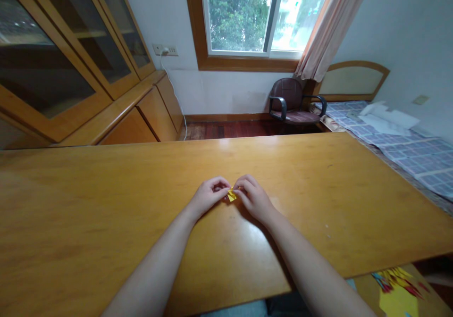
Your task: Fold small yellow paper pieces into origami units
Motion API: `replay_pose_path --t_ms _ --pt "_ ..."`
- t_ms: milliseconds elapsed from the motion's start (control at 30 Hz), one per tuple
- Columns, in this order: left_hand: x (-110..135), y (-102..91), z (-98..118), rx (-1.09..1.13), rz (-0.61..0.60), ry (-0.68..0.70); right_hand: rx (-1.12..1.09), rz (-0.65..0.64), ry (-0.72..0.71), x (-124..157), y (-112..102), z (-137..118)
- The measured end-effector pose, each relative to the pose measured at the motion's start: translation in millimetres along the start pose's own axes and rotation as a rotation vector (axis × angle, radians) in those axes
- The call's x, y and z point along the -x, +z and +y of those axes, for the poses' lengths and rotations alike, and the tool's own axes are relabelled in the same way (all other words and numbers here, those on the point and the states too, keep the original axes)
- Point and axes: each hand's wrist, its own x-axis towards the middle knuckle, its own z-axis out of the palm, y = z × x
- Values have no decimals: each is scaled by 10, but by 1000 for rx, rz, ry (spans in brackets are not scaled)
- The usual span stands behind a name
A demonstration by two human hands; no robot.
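Center of the frame, a little below the middle: your left hand (pixel 211 195) and right hand (pixel 254 196) meet over the wooden tabletop (pixel 106 222), fingertips almost together. Between them, a small piece of yellow paper (pixel 231 196), apparently folded; its lower flap shows below your fingertips, the rest largely covered.

Grip: both hands pinching, thumb against forefinger, left on the piece's left edge, right on its right edge. Neither hand is clenched; the other fingers curl loosely. How hard you press, I cannot tell. Nor can I tell whether the paper touches the tabletop or sits just above it.

Handling, by judgement: next to no weight, thin, soft across the sheet but stiffer along any fold. Likely to crease where squeezed and to tear if pulled sideways. Dry paper, so little slip, though so small a piece gives your fingertips scant room. Best held at opposite edges or on a doubled layer, pads flat, light pressure; spare the single-layer flap.

Lower right corner of the frame: a yellow sheet (pixel 398 302) on a lower surface, with a heap of yellow, red and blue scraps (pixel 394 278) along its upper edge. Upper right: a brown office chair (pixel 288 95), beside a bed with a checked cover (pixel 396 140).
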Motion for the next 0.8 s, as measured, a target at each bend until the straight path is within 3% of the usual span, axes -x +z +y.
replay_pose_path --t_ms 300,800 --pt "-23 29 -60 -73 118 75 36 107 -9 -5 0 4" --pt "-19 59 -83 -169 176 139 98 15 100 3 26 -9"
